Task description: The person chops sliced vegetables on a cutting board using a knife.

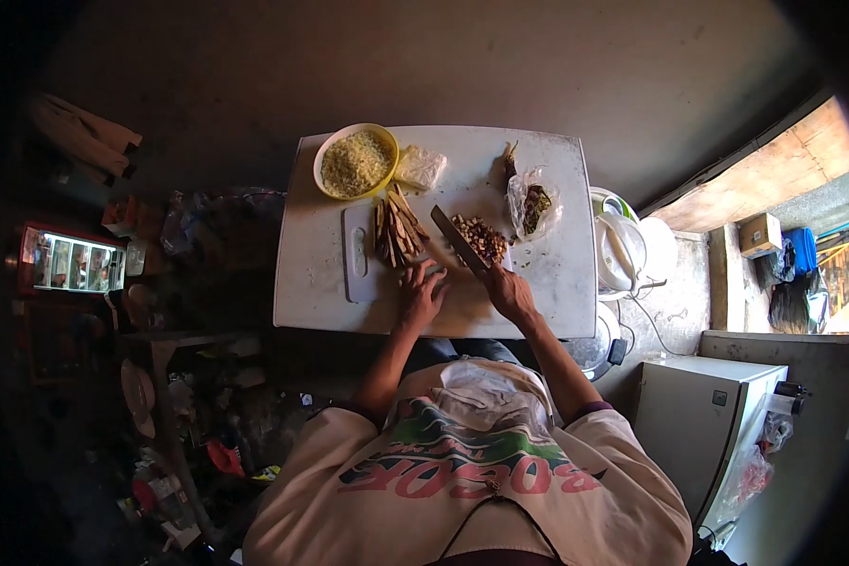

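Observation:
My right hand [510, 293] is closed around the handle of a knife [457, 238]. Its broad blade points up and to the left, alongside a heap of small diced pieces [482, 240]. My left hand [422, 295] has its fingers apart, just below a bundle of long brown-and-pale strips [399, 229] that look like cut eggplant; whether the fingertips touch them I cannot tell. Under the strips lies a white cutting board [357, 274] with a slotted handle at its left side. Both the strips and the diced heap partly cover the board.
On the white table [538, 311] stand a yellow bowl [357, 162] of pale shredded food and a white block-like packet [421, 167]. A dark eggplant [509, 162] and a plastic bag [535, 206] lie at right. Beyond the right edge are white appliances [623, 245].

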The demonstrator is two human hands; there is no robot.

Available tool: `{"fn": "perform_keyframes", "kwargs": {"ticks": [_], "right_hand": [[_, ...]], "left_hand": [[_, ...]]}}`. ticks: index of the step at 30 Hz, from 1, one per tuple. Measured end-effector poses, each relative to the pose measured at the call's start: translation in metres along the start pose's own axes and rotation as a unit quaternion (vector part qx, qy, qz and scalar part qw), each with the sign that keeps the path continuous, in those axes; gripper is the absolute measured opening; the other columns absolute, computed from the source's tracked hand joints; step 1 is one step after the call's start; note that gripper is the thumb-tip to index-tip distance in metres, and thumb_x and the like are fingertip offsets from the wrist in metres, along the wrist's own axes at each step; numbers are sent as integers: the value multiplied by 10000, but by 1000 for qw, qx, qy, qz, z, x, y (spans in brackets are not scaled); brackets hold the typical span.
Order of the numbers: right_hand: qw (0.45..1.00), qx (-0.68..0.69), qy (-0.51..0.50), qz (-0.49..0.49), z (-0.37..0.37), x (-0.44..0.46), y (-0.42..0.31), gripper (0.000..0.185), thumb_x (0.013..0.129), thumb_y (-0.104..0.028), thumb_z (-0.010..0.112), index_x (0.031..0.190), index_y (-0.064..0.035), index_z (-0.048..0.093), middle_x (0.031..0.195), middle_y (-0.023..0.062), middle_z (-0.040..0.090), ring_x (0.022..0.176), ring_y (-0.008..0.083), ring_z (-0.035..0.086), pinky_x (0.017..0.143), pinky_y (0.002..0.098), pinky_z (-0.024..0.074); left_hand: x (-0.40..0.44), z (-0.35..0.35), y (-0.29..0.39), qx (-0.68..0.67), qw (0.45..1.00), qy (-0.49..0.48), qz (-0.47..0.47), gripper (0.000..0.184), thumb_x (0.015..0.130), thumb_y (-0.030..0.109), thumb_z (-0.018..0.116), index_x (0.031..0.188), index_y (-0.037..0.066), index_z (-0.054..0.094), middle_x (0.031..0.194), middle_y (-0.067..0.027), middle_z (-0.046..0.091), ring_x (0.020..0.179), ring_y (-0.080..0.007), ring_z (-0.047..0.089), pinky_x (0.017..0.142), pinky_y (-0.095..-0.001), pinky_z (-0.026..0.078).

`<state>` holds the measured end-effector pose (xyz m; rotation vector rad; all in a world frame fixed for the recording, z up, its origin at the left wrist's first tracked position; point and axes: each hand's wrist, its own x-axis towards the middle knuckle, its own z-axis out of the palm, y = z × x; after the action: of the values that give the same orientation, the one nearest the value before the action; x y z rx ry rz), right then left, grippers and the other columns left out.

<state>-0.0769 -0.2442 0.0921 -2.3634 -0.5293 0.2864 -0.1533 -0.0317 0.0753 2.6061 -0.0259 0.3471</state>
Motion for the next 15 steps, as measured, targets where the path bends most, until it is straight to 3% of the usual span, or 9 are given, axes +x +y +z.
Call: {"fn": "perform_keyframes", "kwargs": {"ticks": [13, 15], "right_hand": [[999, 17, 16, 30, 5, -35, -22, 221, 961, -260, 503, 922, -43, 500, 687, 246, 593, 651, 475, 573, 559, 529, 436], [999, 15, 2, 36, 11, -45, -30, 263, 965, -289, 490, 909, -34, 460, 750, 247, 621, 708, 461, 607, 578, 527, 451]], "left_hand": [[-16, -12, 0, -7, 999, -6, 32, 290, 778, 241, 723, 1028, 115, 647, 1191, -49, 525, 1069, -283, 503, 855, -438, 421], [-15, -13, 0, -45, 999, 0, 25, 286, 761, 215, 736, 1007, 95, 655, 1168, -58, 545, 1056, -287, 520, 876, -431, 424]]}}
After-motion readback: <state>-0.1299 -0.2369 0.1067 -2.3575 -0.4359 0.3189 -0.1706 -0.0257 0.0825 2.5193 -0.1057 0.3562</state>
